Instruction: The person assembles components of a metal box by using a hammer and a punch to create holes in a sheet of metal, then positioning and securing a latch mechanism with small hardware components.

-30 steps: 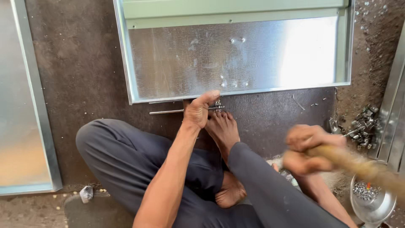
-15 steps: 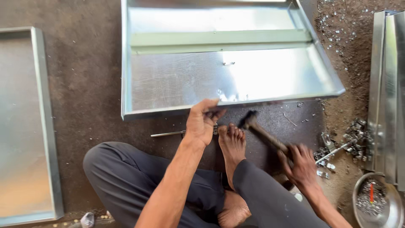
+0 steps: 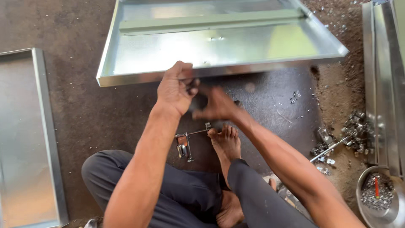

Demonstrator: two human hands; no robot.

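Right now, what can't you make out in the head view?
- Right hand: motion-blurred; open or gripping, cannot tell.
- Whatever the left hand pinches by the tray rim: hidden by its fingers.
- Bowl at lower right: cut off by the frame edge.
- Loose bits on the floor: too small to identify.

A seated person's two bare arms reach forward from the lower frame, meeting at centre. The left hand (image 3: 176, 86) is curled, fingers bent in a closed grip, knuckles up, the forearm running straight down to the lower left. The right hand (image 3: 217, 105) is motion-blurred just beside it, fingers pointing toward the left hand; whether it grips anything cannot be told. The right forearm stretches to the lower right corner. A bare foot (image 3: 225, 143) lies between the arms, toes forward.
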